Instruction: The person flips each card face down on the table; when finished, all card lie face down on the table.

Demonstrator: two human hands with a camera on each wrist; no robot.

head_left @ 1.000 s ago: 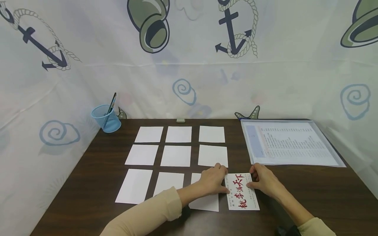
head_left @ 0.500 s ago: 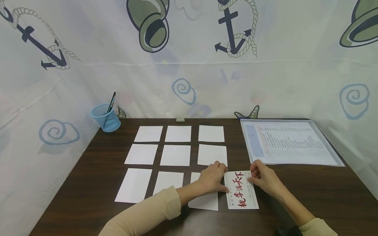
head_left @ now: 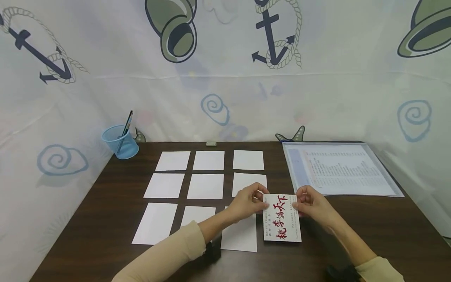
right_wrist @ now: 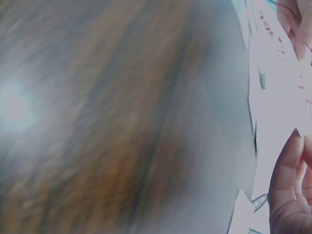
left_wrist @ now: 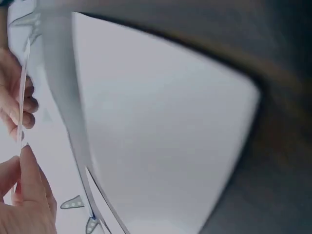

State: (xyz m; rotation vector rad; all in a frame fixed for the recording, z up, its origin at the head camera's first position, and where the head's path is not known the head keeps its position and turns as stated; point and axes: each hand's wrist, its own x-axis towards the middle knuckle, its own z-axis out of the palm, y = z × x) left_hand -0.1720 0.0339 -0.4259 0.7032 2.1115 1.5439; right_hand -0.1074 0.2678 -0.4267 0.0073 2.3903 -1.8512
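Observation:
A white card with red brush characters [head_left: 281, 222] is lifted off the dark table [head_left: 352, 227], tilted toward me. My left hand [head_left: 248, 203] pinches its left top edge and my right hand [head_left: 310, 205] pinches its right top edge. In the left wrist view the card [left_wrist: 22, 92] shows edge-on between the fingers of both hands, over a blank white sheet [left_wrist: 165, 131]. The right wrist view shows blurred table wood and the card's face [right_wrist: 285, 92] between fingertips. Below my left forearm lies a blank white sheet [head_left: 241, 235], partly hidden.
Several blank white sheets [head_left: 205, 186] lie in a grid on the table's middle. A blue cup [head_left: 119, 141] holding a pen stands at the back left. A clear folder with a printed list [head_left: 338, 168] lies at the back right. Patterned cloth walls surround the table.
The card has come up off the table, shifted a little left and tilted toward me. Both hands rose with it, still gripping its top corners.

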